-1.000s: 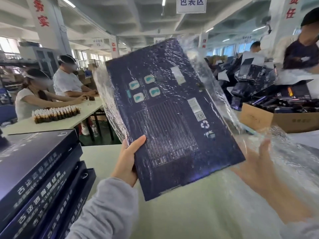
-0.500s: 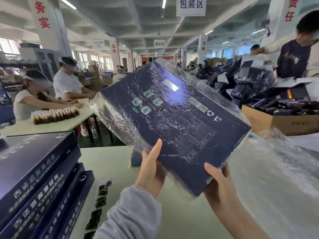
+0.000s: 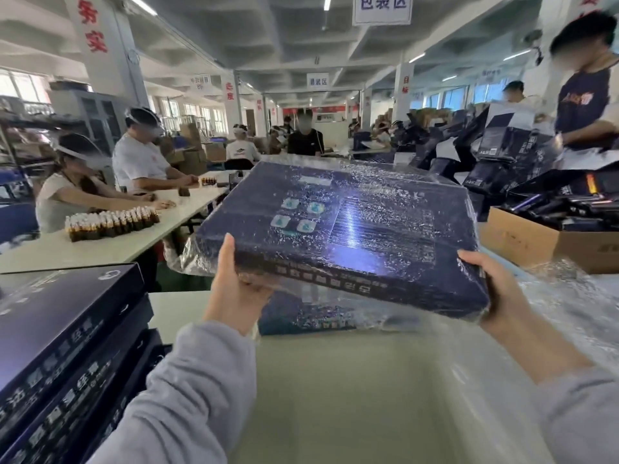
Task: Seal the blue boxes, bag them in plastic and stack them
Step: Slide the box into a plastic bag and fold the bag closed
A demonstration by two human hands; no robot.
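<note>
I see my left hand (image 3: 234, 293) and right hand (image 3: 489, 289) each gripping a near corner of the bagged blue box (image 3: 351, 236), thumbs on top, with the box held between them above the surface (image 3: 335, 396). A second bagged box (image 3: 308, 318) lies just beyond and below my left hand, and a stack of blue boxes (image 3: 67, 329) sits to that hand's left.

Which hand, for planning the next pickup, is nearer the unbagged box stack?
Left: the left hand sits just right of the stack; right hand farther right, across the bagged box.

Rows of small amber bottles (image 3: 112, 222) stand near the front edge of a neighbouring worktop (image 3: 100, 251), where two people (image 3: 140, 165) sit. A brown carton (image 3: 536, 244) sits at the right; a white sign (image 3: 382, 8) hangs overhead.
</note>
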